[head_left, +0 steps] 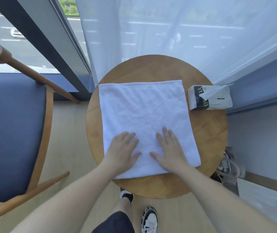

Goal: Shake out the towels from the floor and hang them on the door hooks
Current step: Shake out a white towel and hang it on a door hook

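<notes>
Towel (144,118) (folded) under both hands (144,153), beside tissue box (210,98)

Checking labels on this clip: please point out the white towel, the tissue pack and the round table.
white towel (142,106): head view, bare middle of the folded cloth.
tissue pack (218,100): head view, top face, right of the towel.
round table (208,132): head view, bare wood right of the towel.

chair (13,132) cut off left | pack (210,98) print part hidden
</notes>
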